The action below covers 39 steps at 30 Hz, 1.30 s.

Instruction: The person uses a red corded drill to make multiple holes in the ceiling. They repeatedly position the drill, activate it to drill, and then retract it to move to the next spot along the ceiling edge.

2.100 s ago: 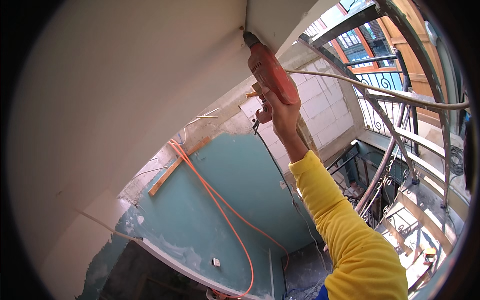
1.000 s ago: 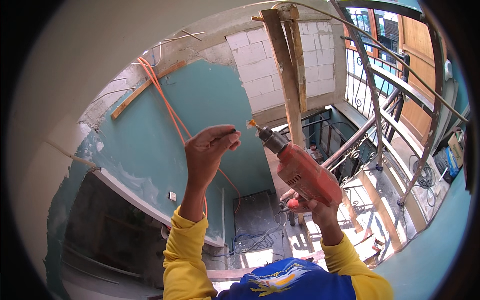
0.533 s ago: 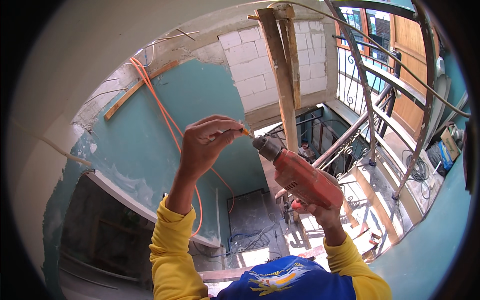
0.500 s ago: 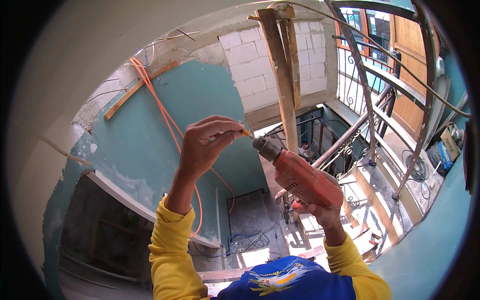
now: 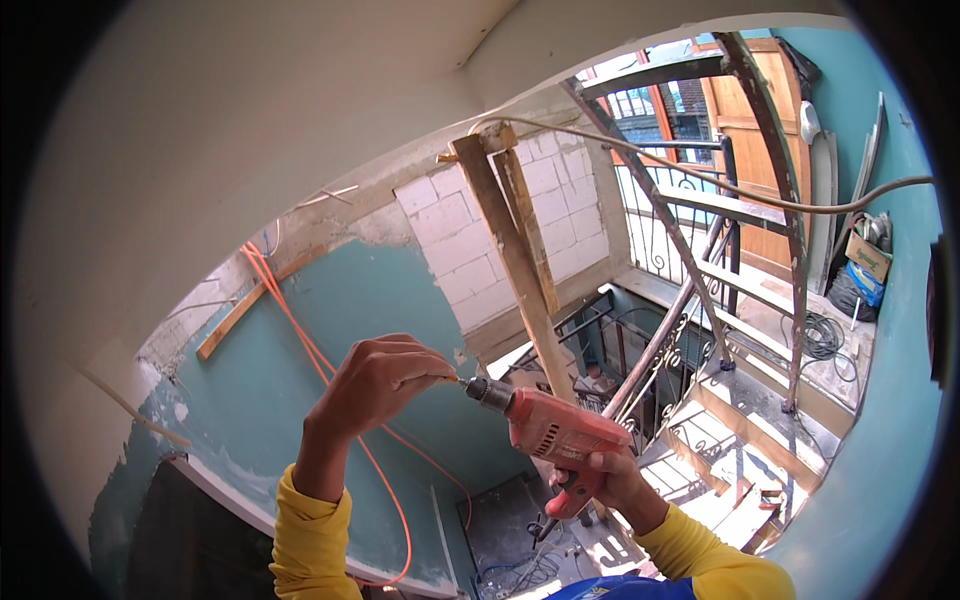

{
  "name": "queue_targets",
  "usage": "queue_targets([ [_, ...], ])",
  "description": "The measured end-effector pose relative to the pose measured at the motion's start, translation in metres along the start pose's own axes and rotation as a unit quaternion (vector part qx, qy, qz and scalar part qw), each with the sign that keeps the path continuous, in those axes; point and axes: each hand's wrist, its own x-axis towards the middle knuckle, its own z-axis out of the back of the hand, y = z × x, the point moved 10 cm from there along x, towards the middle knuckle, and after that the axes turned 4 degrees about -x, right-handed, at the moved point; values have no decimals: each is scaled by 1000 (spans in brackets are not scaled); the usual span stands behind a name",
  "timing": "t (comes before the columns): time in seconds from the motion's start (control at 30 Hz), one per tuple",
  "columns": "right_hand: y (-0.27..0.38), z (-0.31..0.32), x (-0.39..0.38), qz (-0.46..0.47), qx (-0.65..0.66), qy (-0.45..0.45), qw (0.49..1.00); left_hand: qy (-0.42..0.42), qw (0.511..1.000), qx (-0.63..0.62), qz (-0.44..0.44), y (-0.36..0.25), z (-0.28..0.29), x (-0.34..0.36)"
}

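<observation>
A red power drill with a dark chuck is gripped in my right hand, its nose tilted up and to the left. The fingers of my right hand wrap round the handle. My left hand is at the chuck's front end, its thumb and fingers pinched together. A small orange-yellow piece shows between those fingertips and the drill's tip; most of it is covered by the fingers, and its kind I cannot make out.
A wooden post stands behind the drill. To the right are a metal ladder, a stair railing and steps below. Orange cords hang along the teal wall. A hose crosses the upper right.
The view has tilted upward and shifted. Both hands and the drill now appear lower and further left. The drill lies closer to level, with the left fingers still at its tip.
</observation>
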Motion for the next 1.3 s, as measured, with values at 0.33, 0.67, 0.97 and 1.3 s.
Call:
queue_targets([
  [0.33,71,-36,47,192,19,-22,981,-348,931,-97,51,12,57,65],
  [0.67,198,-88,138,467,11,-56,882,-227,907,-349,71,-25,-7,183],
  [0.97,235,-100,179,502,23,-38,864,-278,883,-344,157,-1,16,229],
  [1.3,247,-99,188,530,1,-60,846,-292,881,-363,78,-8,27,248],
])
